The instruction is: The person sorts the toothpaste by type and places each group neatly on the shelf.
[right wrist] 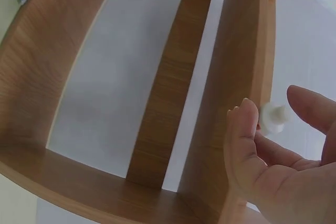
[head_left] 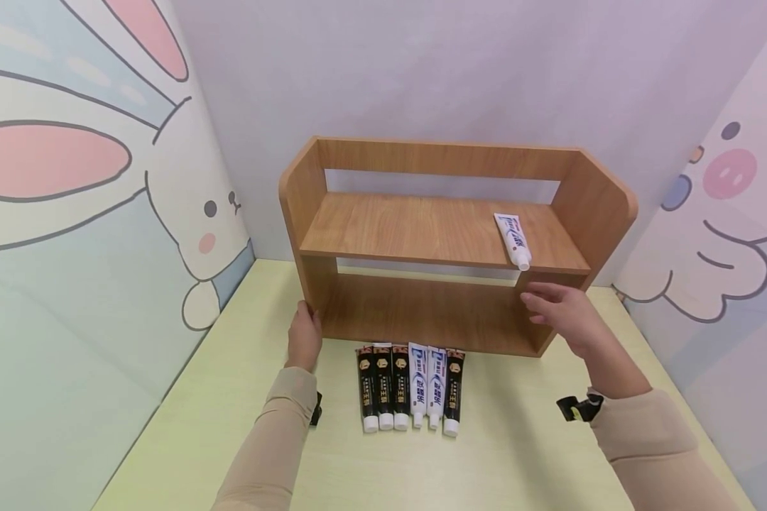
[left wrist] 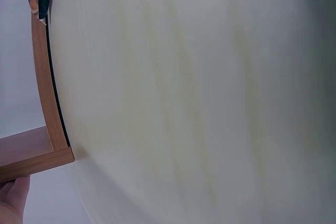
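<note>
A two-tier wooden shelf [head_left: 415, 309] stands on the table. My left hand [head_left: 305, 338] grips the front edge of its left side panel, low down; the left wrist view shows only part of this hand [left wrist: 14, 200] against the wood. On the upper board, towards the right, lies a white toothpaste tube [head_left: 513, 240], its cap jutting past the front edge. Just below and right of that cap, my right hand [head_left: 559, 312] is held with fingers apart and nothing between them. In the right wrist view the white cap [right wrist: 274, 117] shows beyond the spread thumb and fingers.
In front of the shelf several toothpaste tubes lie side by side, caps towards me: black tubes [head_left: 383, 390] at left, two white ones [head_left: 435, 383], then a black one [head_left: 453, 390] at right. Cartoon-printed walls [head_left: 89, 298] flank the table [head_left: 383, 472].
</note>
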Motion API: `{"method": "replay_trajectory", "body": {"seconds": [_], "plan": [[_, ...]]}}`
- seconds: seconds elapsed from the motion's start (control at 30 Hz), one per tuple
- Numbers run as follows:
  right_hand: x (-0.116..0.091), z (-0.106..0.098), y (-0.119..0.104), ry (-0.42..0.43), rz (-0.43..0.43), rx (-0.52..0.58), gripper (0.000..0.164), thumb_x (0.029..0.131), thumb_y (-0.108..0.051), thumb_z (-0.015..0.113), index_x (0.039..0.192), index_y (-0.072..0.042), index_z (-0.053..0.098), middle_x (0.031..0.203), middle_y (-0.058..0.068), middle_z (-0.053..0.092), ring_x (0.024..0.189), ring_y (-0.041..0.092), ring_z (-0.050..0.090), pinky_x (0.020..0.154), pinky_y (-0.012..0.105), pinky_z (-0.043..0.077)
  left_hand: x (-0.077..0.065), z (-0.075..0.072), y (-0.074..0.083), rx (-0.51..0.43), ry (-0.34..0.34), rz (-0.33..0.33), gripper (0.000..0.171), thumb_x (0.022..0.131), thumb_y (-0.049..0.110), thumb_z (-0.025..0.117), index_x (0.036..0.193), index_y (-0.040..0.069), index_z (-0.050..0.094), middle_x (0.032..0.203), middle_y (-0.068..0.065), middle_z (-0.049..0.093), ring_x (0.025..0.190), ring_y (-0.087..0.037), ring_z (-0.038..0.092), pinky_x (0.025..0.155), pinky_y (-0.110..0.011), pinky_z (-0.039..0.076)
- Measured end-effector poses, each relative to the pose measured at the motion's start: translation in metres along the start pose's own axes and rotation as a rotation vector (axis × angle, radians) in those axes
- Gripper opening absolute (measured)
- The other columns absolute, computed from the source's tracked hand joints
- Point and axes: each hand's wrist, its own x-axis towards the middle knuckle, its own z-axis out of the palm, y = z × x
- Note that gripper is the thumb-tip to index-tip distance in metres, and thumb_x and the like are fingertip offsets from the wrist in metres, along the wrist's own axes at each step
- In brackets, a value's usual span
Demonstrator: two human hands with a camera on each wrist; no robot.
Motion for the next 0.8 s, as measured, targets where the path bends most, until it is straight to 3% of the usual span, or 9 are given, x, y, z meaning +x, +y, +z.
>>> {"method": "replay_trajectory", "body": {"seconds": [0.53, 0.8], "plan": [[0.003, 0.031, 0.026, -0.05, 0.033, 0.059, 0.059, 0.101, -0.03, 0.054, 0.142, 0.01, 0.038, 0.137, 0.03, 0.045, 0.105, 0.03, 0.058, 0.09, 0.039, 0.051, 0.002, -0.001, -0.001, -0.008, -0.026, -0.026, 0.032, 0.104, 0.014, 0.047, 0.132, 0.0, 0.038, 0.129, -0.024, 0.051, 0.113, -0.039, 0.056, 0.091, -0.054, 0.049], [0.003, 0.047, 0.043, -0.075, 0.034, 0.098, 0.058, 0.101, -0.029, 0.054, 0.141, 0.01, 0.039, 0.137, 0.031, 0.045, 0.113, 0.04, 0.055, 0.099, 0.056, 0.042, 0.001, 0.0, 0.0, -0.016, -0.014, -0.008, 0.031, 0.104, 0.013, 0.047, 0.131, -0.001, 0.039, 0.127, -0.024, 0.052, 0.112, -0.039, 0.057, 0.089, -0.054, 0.05]]}}
